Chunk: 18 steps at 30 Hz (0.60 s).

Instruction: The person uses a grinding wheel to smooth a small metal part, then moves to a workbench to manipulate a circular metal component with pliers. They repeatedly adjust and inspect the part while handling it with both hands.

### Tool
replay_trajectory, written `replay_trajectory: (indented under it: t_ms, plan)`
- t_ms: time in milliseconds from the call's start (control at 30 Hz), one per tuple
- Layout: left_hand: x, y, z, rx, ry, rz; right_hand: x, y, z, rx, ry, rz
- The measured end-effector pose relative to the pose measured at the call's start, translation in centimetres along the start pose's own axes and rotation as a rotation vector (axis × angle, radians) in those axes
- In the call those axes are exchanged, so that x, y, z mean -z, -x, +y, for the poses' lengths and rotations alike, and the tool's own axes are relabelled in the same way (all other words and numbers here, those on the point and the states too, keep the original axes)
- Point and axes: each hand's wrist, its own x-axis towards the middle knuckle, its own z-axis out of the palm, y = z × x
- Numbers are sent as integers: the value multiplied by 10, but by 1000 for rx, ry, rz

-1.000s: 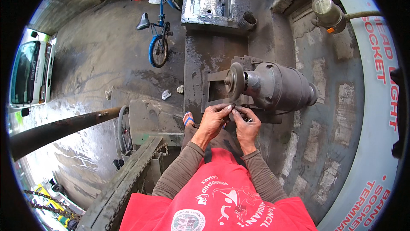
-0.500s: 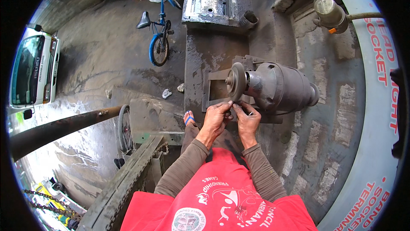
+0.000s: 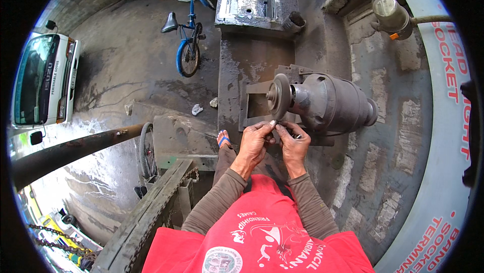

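Both hands meet just below a round grinding wheel (image 3: 280, 96) on the shaft of a grey, grimy electric motor (image 3: 335, 102). My left hand (image 3: 255, 144) is closed, thumb and forefinger pinched together close to the wheel's lower edge. Beside it my right hand (image 3: 293, 144) is closed as well, its fingers curled in toward the left fingertips. Between the fingers is a small dark piece, mostly hidden, whose kind I cannot make out. Whether it touches the wheel cannot be seen.
The motor sits on a metal frame (image 3: 247, 120). Beyond it is a metal trough (image 3: 247, 20); a blue bicycle (image 3: 189, 36) stands to its left. At left are a white truck (image 3: 45, 81), a rusty pipe (image 3: 75, 147) and a wooden beam (image 3: 138, 217) with a chain. A lettered board (image 3: 428, 172) curves along the right.
My hands stay almost in the same place by the wheel, with only a slight shift of the fingers. The white truck at left has moved right in the view.
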Motion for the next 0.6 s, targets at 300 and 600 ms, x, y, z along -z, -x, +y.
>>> replay_trajectory:
  t_ms: [300, 600]
  plan:
    - [7, 1, 1, 44, -167, 8, 9, 7, -14, 79, 210, -28]
    - [12, -17, -15, 129, 272, 18, -6, 2, -1, -27, -7, 17]
